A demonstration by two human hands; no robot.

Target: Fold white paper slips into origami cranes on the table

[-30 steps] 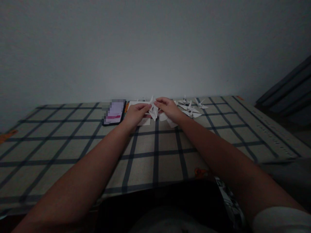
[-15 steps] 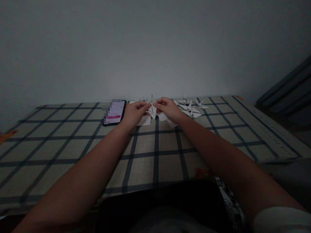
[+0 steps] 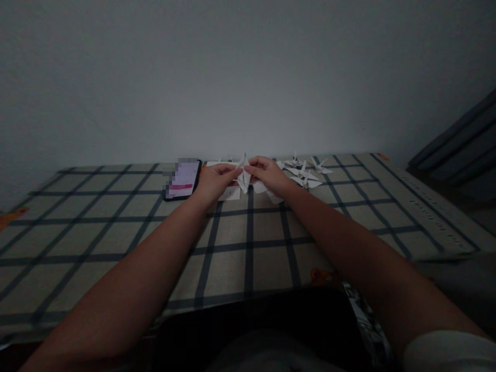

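Far out on the checked cloth, my left hand (image 3: 214,181) and my right hand (image 3: 268,174) both pinch a small folded white paper figure (image 3: 244,176) held between them, just above the cloth. Each hand's fingers are closed on one side of it. Loose white paper pieces (image 3: 231,194) lie on the cloth under and beside the hands. The light is dim and the folds are hard to make out.
A lit phone (image 3: 183,179) lies left of my left hand. Several finished white paper cranes (image 3: 304,174) stand right of my right hand. The checked cloth (image 3: 248,243) runs up to a plain wall. A dark slanted object (image 3: 457,147) is at far right.
Both hands stay in place on the paper figure, with only small shifts of the fingers and of the paper's tip.
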